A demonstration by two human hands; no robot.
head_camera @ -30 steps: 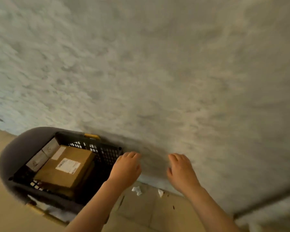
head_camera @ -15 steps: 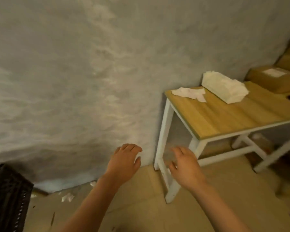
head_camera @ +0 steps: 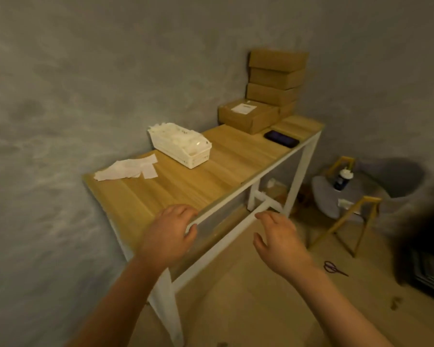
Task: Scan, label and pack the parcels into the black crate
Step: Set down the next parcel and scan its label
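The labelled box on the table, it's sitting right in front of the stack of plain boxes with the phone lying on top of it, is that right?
Not quite. The head view shows the phone lying on the table just in front of the labelled box, not on top of it. The rest holds: that box sits right in front of the stack of plain boxes.

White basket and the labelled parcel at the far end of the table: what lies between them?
Nothing. In the head view, only bare tabletop separates the white basket from the labelled parcel; the dark phone lies nearer the front edge.
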